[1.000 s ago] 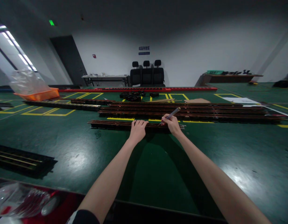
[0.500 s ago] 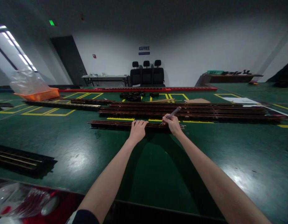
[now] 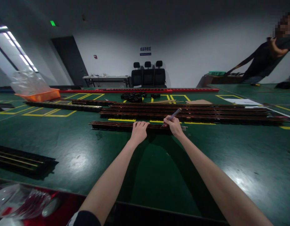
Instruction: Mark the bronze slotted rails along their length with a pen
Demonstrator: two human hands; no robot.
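Note:
A short dark rail [image 3: 112,126] with copper-coloured strips along it lies crosswise on the green table. My left hand [image 3: 139,131] grips its middle, fingers curled over the far edge. In my right hand [image 3: 175,126] is a pen [image 3: 176,113], pinched in a writing grip with its upper end slanting up to the right. The lower end of the pen points at the rail's top near its right part; whether the tip touches is too small to tell. Thin metal ends stick out past the rail beside my right wrist.
Behind lies a bundle of longer rails [image 3: 206,113]. Another dark rail [image 3: 22,161] sits at the left front. An orange basket [image 3: 39,95] with plastic bags stands far left. Clear plastic packaging [image 3: 20,201] lies below the table's front edge. A person [image 3: 264,59] is at the back right.
A person has come into view at the back right, with one arm reaching over the far table. My hands, the pen and the rail show almost no movement.

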